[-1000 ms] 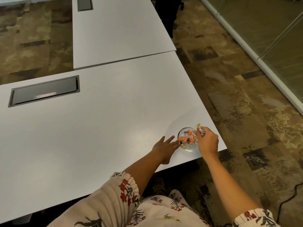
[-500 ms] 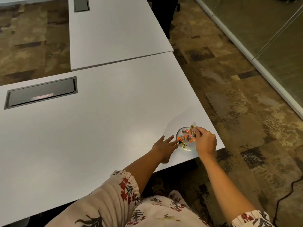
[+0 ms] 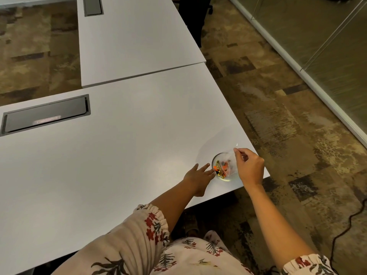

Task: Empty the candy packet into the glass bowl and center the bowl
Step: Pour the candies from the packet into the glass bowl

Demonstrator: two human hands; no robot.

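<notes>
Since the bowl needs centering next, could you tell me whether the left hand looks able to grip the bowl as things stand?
Probably yes. The left hand lies open on the table with its fingers already at the bowl's near side, nothing between. The right hand holds the packet over the far side.

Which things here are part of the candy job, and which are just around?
In the job:
glass bowl
candies
clear packet, pinched by right hand
left hand, steadying the bowl
near table

Just around:
cable hatch
far table
floor cable
</notes>
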